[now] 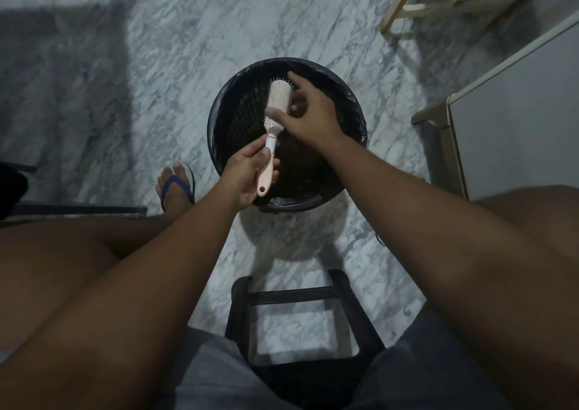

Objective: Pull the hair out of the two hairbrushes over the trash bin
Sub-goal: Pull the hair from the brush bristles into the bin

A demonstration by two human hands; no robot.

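A pale pink round hairbrush (pixel 278 99) with a pink and white handle is held over the black trash bin (pixel 351 108), which is lined with a black bag. My left hand (pixel 247 171) grips the handle, brush head pointing away from me. My right hand (pixel 304 108) rests against the right side of the bristled head, thumb on its lower part and fingers spread above it. Whether any hair sits between the fingers is too small to tell. Only one brush is visible.
I sit on a black stool (pixel 297 315) with my knees either side of the bin. A foot in a blue flip-flop (pixel 175 184) stands left of the bin on the marble floor. A grey cabinet (pixel 513 121) is at the right, wooden chair legs (pixel 438 5) behind.
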